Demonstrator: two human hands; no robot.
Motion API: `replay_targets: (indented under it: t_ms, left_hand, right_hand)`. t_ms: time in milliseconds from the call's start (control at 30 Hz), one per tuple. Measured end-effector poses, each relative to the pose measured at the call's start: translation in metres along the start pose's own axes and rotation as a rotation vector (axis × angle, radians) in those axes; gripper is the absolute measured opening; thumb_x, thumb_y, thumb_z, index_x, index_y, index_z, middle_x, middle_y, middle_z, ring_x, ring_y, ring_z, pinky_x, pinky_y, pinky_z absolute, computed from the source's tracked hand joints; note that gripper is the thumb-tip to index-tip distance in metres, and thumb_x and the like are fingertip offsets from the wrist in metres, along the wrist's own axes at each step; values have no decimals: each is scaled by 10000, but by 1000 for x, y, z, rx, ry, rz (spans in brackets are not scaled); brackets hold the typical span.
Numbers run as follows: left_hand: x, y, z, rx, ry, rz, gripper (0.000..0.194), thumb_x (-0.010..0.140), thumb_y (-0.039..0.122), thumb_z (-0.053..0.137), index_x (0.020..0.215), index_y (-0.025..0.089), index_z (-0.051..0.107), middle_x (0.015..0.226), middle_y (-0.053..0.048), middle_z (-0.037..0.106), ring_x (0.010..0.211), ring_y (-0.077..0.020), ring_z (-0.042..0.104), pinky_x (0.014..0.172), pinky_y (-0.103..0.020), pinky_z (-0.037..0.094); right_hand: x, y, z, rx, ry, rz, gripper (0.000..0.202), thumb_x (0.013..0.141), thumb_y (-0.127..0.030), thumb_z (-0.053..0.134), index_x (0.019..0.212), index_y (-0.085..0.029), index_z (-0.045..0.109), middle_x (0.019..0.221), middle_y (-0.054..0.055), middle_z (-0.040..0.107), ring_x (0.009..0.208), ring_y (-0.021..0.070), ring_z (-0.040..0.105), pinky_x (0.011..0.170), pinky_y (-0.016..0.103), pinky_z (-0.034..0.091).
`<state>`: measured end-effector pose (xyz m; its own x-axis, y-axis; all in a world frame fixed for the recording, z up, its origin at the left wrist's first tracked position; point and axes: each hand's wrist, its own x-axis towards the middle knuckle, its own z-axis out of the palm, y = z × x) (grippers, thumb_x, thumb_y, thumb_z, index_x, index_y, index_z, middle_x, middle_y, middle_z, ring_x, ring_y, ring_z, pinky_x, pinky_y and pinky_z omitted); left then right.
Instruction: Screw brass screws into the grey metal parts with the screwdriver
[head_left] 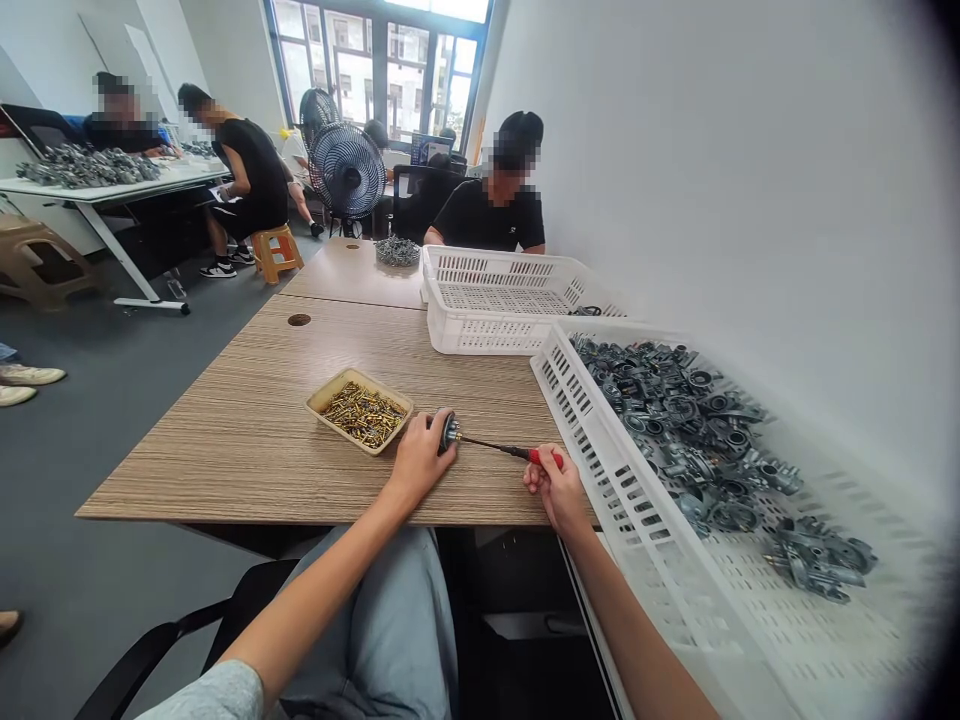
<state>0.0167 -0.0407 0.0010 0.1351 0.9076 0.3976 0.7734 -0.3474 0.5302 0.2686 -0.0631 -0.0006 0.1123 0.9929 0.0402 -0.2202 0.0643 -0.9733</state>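
On the wooden table, my left hand (pixel 424 455) is wrapped round a dark metal part (pixel 449 431), beside a shallow tray (pixel 318 411) of brass-coloured screws (pixel 366 412). My right hand (pixel 556 482) grips the red handle of a screwdriver (pixel 501 447). Its long thin shaft points left, and the tip meets a small brass-coloured piece at the metal part's right side. My left fingers partly cover the metal part.
A white crate (pixel 624 470) of metal parts stands at the right. Behind it is another white crate (pixel 487 334), with a person (pixel 491 205) seated beyond. A round container of small parts (pixel 397 251) sits farther back.
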Motion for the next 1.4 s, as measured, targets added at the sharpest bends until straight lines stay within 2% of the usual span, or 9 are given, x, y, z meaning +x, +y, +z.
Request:
replay_targets:
  t_ms: [367,600,767,933,1067,1267,1400]
  left_hand:
    - [0,2,-1,32,-8,-15,552,953,334,635,1466,229,460,1164,-101,579,1107,-279,593,977,-409,525]
    - [-1,3,-2,57,-12,-27,565,951,356,647,1464,242,440,1152,-94,578,1111,-281,594,965,-405,523]
    - [-2,1,-1,88,-18,-28,567,965,361,631,1476,234,422,1149,-93,562,1098,-276,585,957,-391,524]
    - [-2,1,0,122,-25,-37,573,967,358,631,1480,238,405,1153,-89,548,1102,-273,573,958,-387,522]
    - [-2,1,1,140,-15,-32,571,963,335,633,1478,245,405,1162,-89,537,1110,-273,562,961,-392,519]
    - [-2,-1,3,117,5,-20,577,952,322,644,1477,281,409,1167,-81,521,1125,-269,544,974,-396,512]
    - [-2,0,1,141,-7,-11,546,972,320,614,1478,254,420,1189,-100,526,1142,-281,529,986,-408,508]
  right_hand:
    - [-3,-1,-1,36,-48,-45,312,883,-480,792,884,-234,600,624,-38,536,607,151,575,465,220,420]
    - [-4,-2,-2,4,-70,-60,280,884,-454,788,955,-238,625,692,-3,614,677,175,608,494,238,454]
    - [-4,-2,1,-64,-59,-82,311,911,-490,757,865,-236,583,599,-41,536,568,144,546,460,226,424]
    - [-3,2,-1,-131,-53,-71,363,924,-533,735,815,-227,572,499,-81,442,447,108,456,396,197,332]
    - [-3,1,-1,-176,-53,-56,429,919,-583,715,756,-233,527,440,-94,426,365,89,388,371,199,296]
    - [-3,-2,1,-203,-37,-36,480,918,-611,697,699,-240,486,400,-85,437,318,90,369,337,207,275]
    - [-2,-1,-1,-217,-23,-12,490,919,-609,698,678,-244,476,395,-87,414,327,99,393,334,208,283]
